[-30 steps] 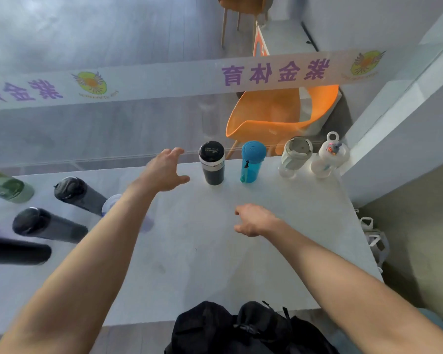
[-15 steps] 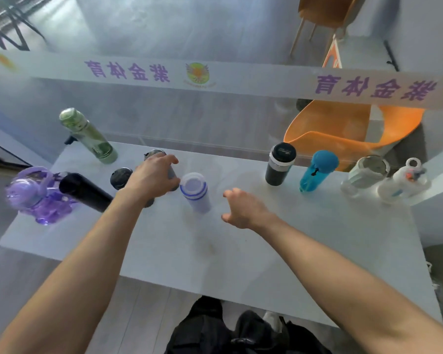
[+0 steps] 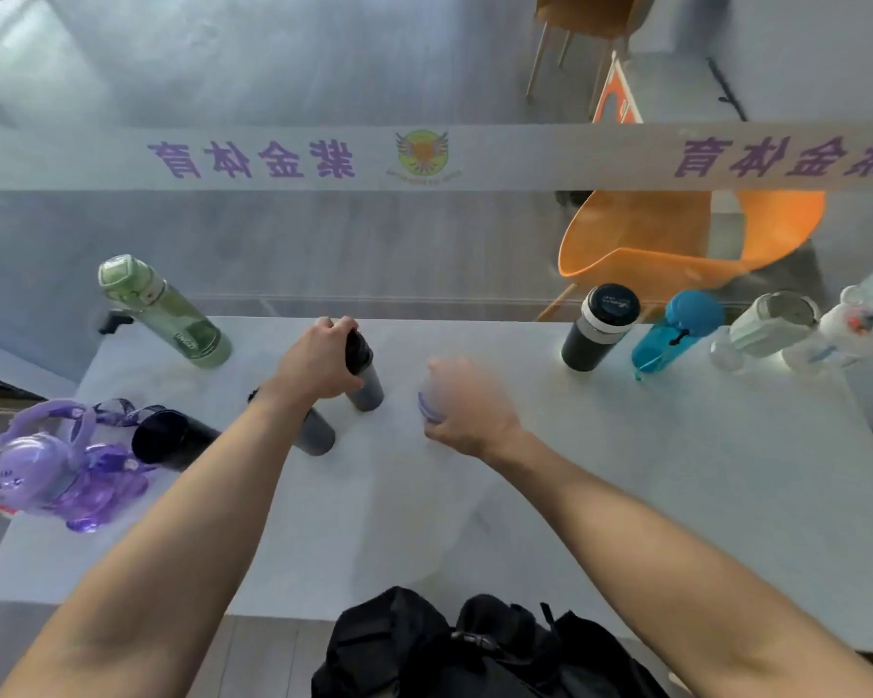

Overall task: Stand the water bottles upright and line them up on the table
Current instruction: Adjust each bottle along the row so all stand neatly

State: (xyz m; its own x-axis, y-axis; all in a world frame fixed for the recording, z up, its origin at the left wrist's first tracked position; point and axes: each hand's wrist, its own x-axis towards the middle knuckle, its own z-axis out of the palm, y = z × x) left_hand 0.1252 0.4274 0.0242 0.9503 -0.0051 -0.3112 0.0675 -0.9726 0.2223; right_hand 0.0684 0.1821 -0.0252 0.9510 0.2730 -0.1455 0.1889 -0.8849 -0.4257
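My left hand (image 3: 318, 360) grips the top of a grey bottle with a black cap (image 3: 366, 380), standing near the table's middle. My right hand (image 3: 467, 405), blurred, closes around a clear cup with purple rings (image 3: 429, 408), mostly hidden behind it. A second grey bottle (image 3: 316, 435) pokes out from under my left forearm. At the back right stand a black tumbler (image 3: 598, 327), a blue bottle (image 3: 674, 330), a pale lidded mug (image 3: 772, 324) and a white bottle (image 3: 847, 327). On the left are a green bottle (image 3: 165, 314), a black bottle (image 3: 172, 438) and a purple bottle (image 3: 56, 466).
The white table (image 3: 626, 496) ends at a glass wall with a lettered banner (image 3: 424, 156). An orange chair (image 3: 676, 239) sits behind the glass. A black backpack (image 3: 475, 647) lies at the table's near edge, below my arms.
The view swung left. My left hand went from the row to the grey bottle and now holds it by the top. My right hand reached forward onto the clear cup.
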